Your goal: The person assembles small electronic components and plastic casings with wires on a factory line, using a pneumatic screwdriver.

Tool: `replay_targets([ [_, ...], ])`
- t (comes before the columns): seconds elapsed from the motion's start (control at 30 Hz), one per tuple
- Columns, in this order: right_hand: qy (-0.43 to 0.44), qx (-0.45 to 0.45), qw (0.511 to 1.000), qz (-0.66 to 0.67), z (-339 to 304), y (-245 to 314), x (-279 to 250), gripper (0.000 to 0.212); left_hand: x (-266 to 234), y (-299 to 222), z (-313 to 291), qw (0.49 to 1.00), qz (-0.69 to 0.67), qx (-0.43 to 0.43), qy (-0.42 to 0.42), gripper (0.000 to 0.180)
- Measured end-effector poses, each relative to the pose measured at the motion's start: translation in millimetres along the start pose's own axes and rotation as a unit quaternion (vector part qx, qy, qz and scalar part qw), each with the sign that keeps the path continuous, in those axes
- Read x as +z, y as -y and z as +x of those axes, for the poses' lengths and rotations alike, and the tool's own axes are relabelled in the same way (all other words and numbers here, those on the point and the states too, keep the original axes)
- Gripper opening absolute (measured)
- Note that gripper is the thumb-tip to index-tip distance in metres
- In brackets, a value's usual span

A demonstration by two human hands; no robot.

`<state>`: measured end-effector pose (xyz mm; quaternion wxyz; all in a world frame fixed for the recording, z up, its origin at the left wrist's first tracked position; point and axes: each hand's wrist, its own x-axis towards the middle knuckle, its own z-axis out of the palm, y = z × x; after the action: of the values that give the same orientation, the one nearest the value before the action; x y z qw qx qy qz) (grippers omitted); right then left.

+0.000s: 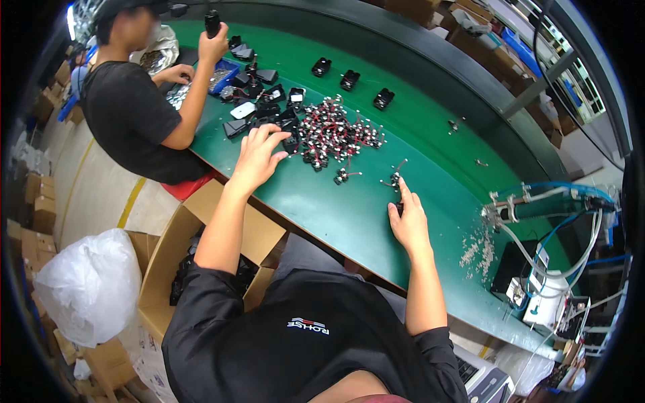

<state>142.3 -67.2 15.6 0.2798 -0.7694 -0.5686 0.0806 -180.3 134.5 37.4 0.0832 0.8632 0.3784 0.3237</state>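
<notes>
The small black part with thin red wires (395, 180) lies just ahead of the right hand (409, 220), by its pointing fingertip, one wire poking up and away. I can't tell if that hand grips the dark lump (399, 208) by its thumb. The left hand (255, 160), open and spread, is farther off, beside black plastic boxes (236, 127).

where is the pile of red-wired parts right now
In the head view, the pile of red-wired parts lies on the green table, near the upper middle, just right of the black housings and left hand.
</notes>
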Motion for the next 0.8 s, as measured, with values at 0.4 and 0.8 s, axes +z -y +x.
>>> replay_targets([
  [0.4,-0.137,0.142,0.928,0.317,-84.5,-44.3,-9.4,0.045,14.9,-2.4,-7.3,0.993,0.076,0.008,-0.091,0.029],
  [0.8,-0.202,0.076,0.967,0.133,-89.7,-25.3,-16.6,0.033,108.6,-193.1,16.3,0.665,-0.688,-0.015,0.29,0.054],
])
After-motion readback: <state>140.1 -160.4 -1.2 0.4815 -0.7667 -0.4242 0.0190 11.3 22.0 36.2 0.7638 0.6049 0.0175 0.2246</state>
